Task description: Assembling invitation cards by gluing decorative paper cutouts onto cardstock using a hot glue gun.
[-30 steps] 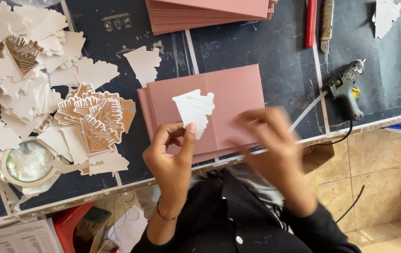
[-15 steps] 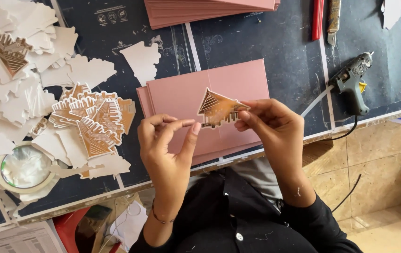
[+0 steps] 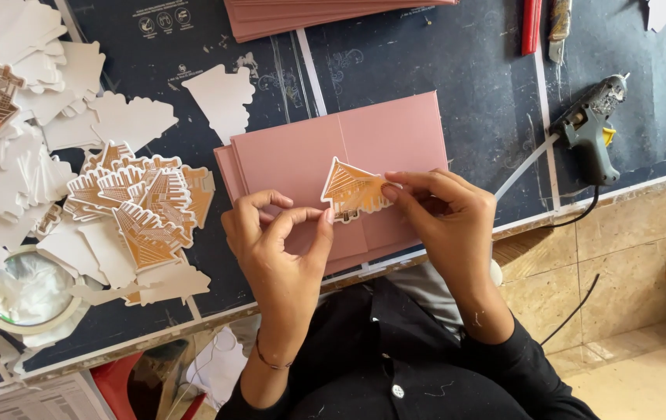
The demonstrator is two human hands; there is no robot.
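Both hands hold a gold-patterned cutout (image 3: 351, 191), shaped like a roofed house with a white border, just above a stack of pink cards (image 3: 325, 159). My left hand (image 3: 274, 241) pinches its lower left edge between thumb and fingers. My right hand (image 3: 442, 210) grips its right tip. The printed gold side faces up.
A heap of gold cutouts (image 3: 142, 206) lies to the left, among several white blanks (image 3: 53, 124). A tape roll (image 3: 26, 292) sits at the lower left. A glue gun (image 3: 593, 124) with its cord lies to the right. More pink cards (image 3: 325, 14) are stacked at the top edge.
One second ago the cutout showed its white back; it has been turned over to its gold face and now sits held between both hands.
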